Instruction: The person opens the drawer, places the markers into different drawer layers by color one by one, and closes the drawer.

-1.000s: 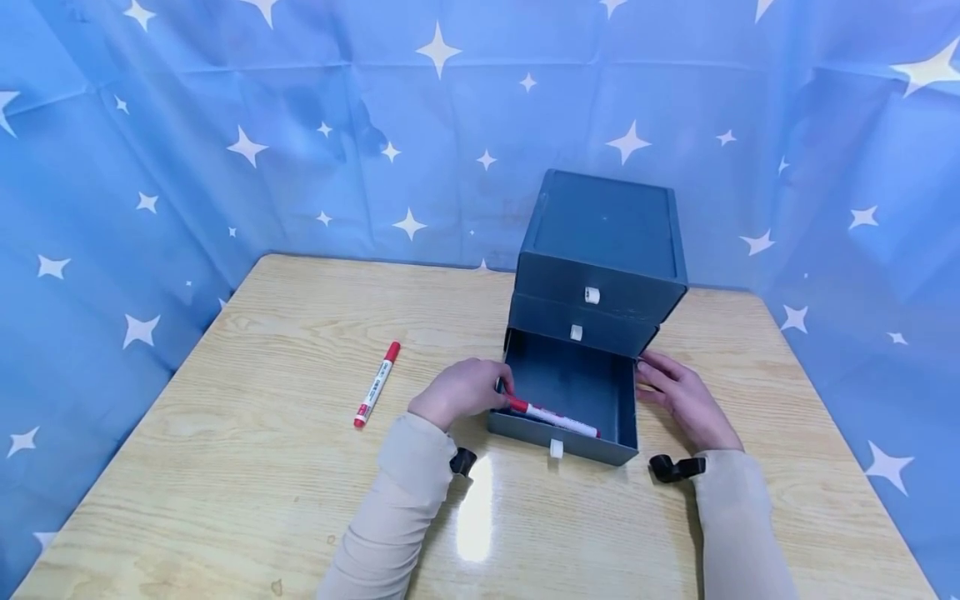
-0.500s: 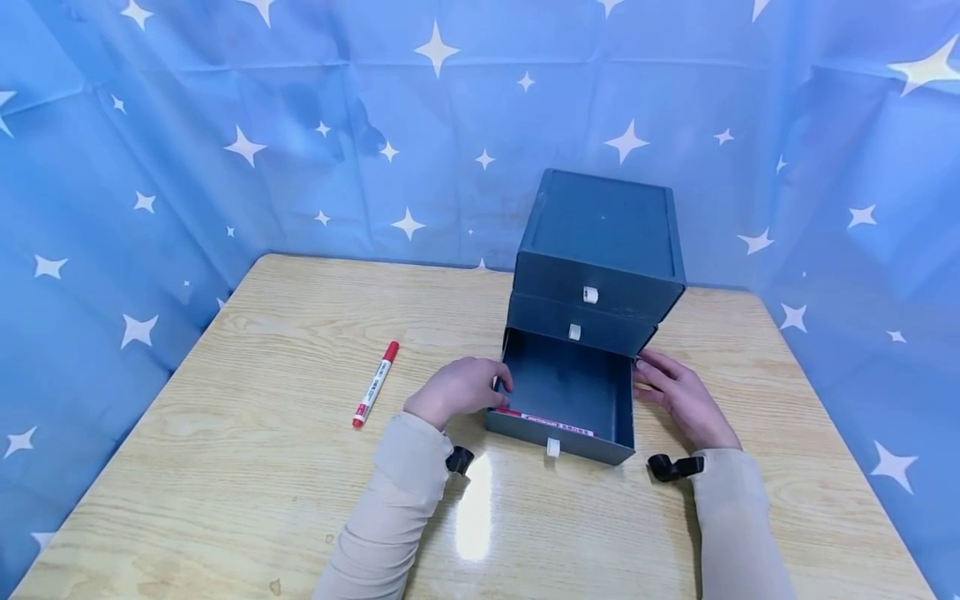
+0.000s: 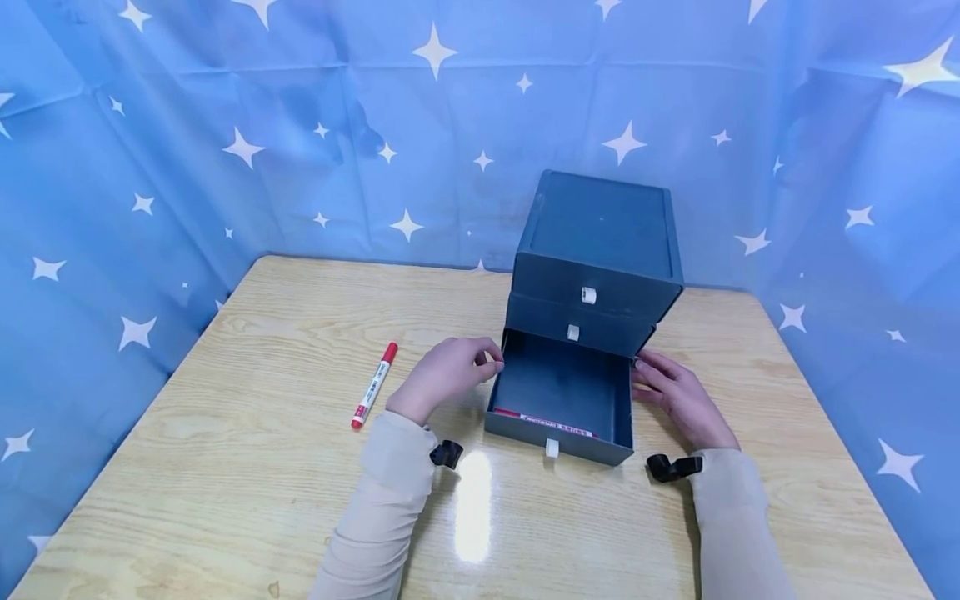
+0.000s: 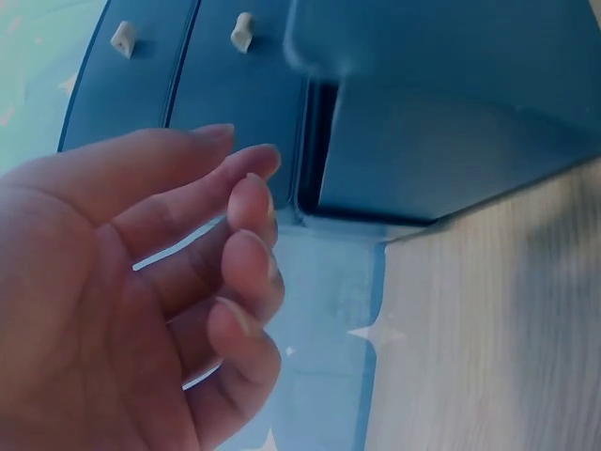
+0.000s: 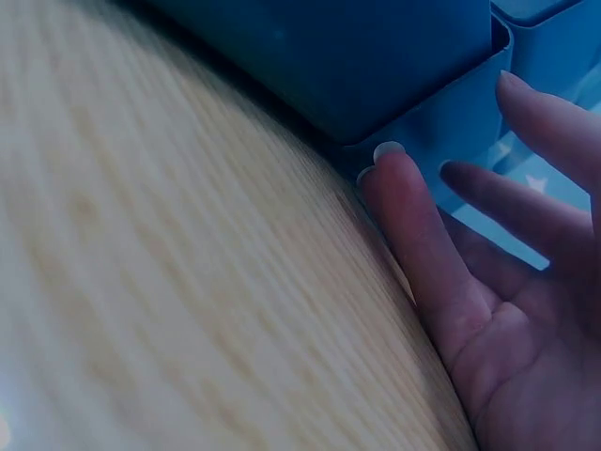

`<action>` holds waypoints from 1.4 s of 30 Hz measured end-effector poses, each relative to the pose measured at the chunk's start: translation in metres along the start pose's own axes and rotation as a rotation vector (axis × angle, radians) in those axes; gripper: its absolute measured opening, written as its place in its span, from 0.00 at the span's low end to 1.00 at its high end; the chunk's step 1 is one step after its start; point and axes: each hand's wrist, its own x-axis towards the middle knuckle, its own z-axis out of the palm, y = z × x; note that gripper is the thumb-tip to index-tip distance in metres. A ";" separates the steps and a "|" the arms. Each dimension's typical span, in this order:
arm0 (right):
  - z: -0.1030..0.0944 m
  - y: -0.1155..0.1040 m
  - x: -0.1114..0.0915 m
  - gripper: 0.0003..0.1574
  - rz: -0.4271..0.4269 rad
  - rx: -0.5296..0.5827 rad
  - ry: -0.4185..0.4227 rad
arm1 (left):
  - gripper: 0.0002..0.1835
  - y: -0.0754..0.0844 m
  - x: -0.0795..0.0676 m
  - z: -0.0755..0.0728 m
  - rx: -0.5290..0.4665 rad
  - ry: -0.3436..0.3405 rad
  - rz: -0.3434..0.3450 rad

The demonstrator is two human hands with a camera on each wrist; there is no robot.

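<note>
A dark blue desktop drawer unit (image 3: 600, 225) stands at the back right of the table, its bottom drawer (image 3: 558, 375) pulled out. A red-and-white marker (image 3: 555, 423) lies along the inside of that drawer's front wall. By the drawer's left side my left hand (image 3: 450, 375) holds nothing; its fingers are loosely bent, as the left wrist view shows (image 4: 160, 272). My right hand (image 3: 686, 400) is at the unit's right side, fingertips against the blue casing near the table in the right wrist view. Another red-capped marker (image 3: 375, 386) lies on the table to the left.
The two upper drawers are closed, with white pull tabs (image 3: 588, 295). Behind the wooden table (image 3: 225, 467) hangs a blue curtain (image 3: 315, 125) with white stars, close to the unit's back. Black wrist mounts (image 3: 447, 454) sit on both sleeves.
The marker has dropped from my left fingers and now lies against the drawer's front wall. My left hand has since drawn up and left, out of the drawer. The right hand stays put.
</note>
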 end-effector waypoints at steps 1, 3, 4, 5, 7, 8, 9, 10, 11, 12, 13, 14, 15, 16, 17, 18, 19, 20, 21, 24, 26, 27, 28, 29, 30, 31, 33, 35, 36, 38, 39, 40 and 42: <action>0.000 0.000 0.000 0.43 -0.003 -0.001 -0.002 | 0.09 -0.001 -0.001 -0.002 -0.004 0.012 -0.002; 0.001 -0.001 0.001 0.43 -0.004 0.004 -0.006 | 0.09 -0.004 -0.002 -0.006 -0.011 0.032 -0.013; 0.000 -0.001 0.001 0.44 -0.005 0.003 -0.009 | 0.09 -0.006 -0.003 -0.008 -0.015 0.042 -0.020; 0.001 -0.001 0.001 0.44 -0.001 0.006 -0.008 | 0.09 -0.007 -0.004 -0.009 -0.021 0.051 -0.027; 0.000 -0.002 0.000 0.44 0.001 0.006 -0.012 | 0.08 -0.010 -0.006 -0.012 -0.025 0.068 -0.041; 0.000 -0.001 0.000 0.44 0.005 0.007 -0.011 | 0.08 -0.011 -0.006 -0.014 -0.027 0.075 -0.048; 0.000 -0.001 0.000 0.44 0.005 0.006 -0.009 | 0.08 -0.013 -0.007 -0.015 -0.030 0.083 -0.055; 0.000 -0.001 0.001 0.44 0.005 0.003 -0.013 | 0.08 -0.014 -0.008 -0.017 -0.036 0.088 -0.062; -0.001 -0.001 0.001 0.44 0.004 0.001 -0.014 | 0.08 -0.016 -0.008 -0.018 -0.044 0.092 -0.069; -0.001 0.000 0.001 0.44 0.002 -0.001 -0.015 | 0.08 -0.017 -0.009 -0.019 -0.054 0.095 -0.077; -0.001 0.000 0.001 0.44 0.001 -0.003 -0.012 | 0.08 -0.019 -0.009 -0.021 -0.061 0.100 -0.087; -0.001 0.001 0.001 0.43 0.001 -0.006 -0.010 | 0.08 -0.021 -0.010 -0.022 -0.064 0.106 -0.096; -0.001 0.001 0.001 0.43 -0.003 -0.010 -0.012 | 0.08 -0.023 -0.010 -0.023 -0.071 0.111 -0.102; -0.001 0.001 0.001 0.43 -0.005 -0.014 -0.017 | 0.08 -0.025 -0.011 -0.024 -0.076 0.116 -0.110; -0.001 0.001 0.001 0.43 -0.005 -0.016 -0.016 | 0.08 -0.027 -0.012 -0.026 -0.078 0.123 -0.119; -0.001 0.001 0.001 0.43 -0.005 -0.017 -0.015 | 0.08 -0.030 -0.013 -0.027 -0.079 0.132 -0.126; -0.001 0.002 0.001 0.43 -0.002 -0.020 -0.009 | 0.09 -0.033 -0.013 -0.027 -0.075 0.144 -0.132; -0.001 0.002 0.001 0.43 0.000 -0.023 -0.008 | 0.09 -0.036 -0.014 -0.028 -0.073 0.156 -0.137; 0.000 0.002 0.002 0.43 0.004 -0.024 -0.007 | 0.09 -0.039 -0.015 -0.029 -0.073 0.169 -0.141; 0.000 0.002 0.003 0.44 0.019 -0.019 0.006 | 0.09 -0.047 -0.017 -0.030 -0.057 0.217 -0.164; 0.000 0.001 0.003 0.45 0.028 -0.015 0.006 | 0.10 -0.052 -0.017 -0.031 -0.056 0.245 -0.179; 0.000 0.001 0.002 0.45 0.029 -0.014 0.006 | 0.10 -0.054 -0.017 -0.032 -0.062 0.255 -0.186; 0.000 0.001 0.002 0.45 0.027 -0.017 0.002 | 0.11 -0.056 -0.017 -0.032 -0.070 0.265 -0.193; 0.000 0.000 0.002 0.45 0.027 -0.020 -0.001 | 0.11 -0.058 -0.017 -0.032 -0.078 0.272 -0.200; 0.000 0.000 0.002 0.45 0.026 -0.023 -0.005 | 0.12 -0.059 -0.017 -0.032 -0.084 0.280 -0.204; 0.000 0.000 0.002 0.45 0.023 -0.028 -0.006 | 0.12 -0.060 -0.017 -0.032 -0.090 0.285 -0.211; 0.001 -0.001 0.003 0.45 0.025 -0.033 0.001 | 0.13 -0.062 -0.017 -0.033 -0.092 0.289 -0.220; 0.001 -0.001 0.003 0.45 0.027 -0.041 0.002 | 0.12 -0.063 -0.017 -0.033 -0.082 0.295 -0.233; 0.001 -0.001 0.004 0.46 0.028 -0.045 0.004 | 0.13 -0.065 -0.017 -0.033 -0.079 0.296 -0.238; 0.001 -0.002 0.004 0.46 0.029 -0.055 0.009 | 0.14 -0.067 -0.018 -0.033 -0.074 0.289 -0.250; 0.001 -0.002 0.004 0.47 0.028 -0.062 0.007 | 0.14 -0.069 -0.019 -0.033 -0.072 0.287 -0.264; 0.001 -0.002 0.003 0.47 0.028 -0.067 0.003 | 0.15 -0.071 -0.020 -0.033 -0.068 0.285 -0.278; 0.002 -0.002 0.003 0.47 0.036 -0.068 0.011 | 0.17 -0.075 -0.023 -0.032 -0.063 0.280 -0.310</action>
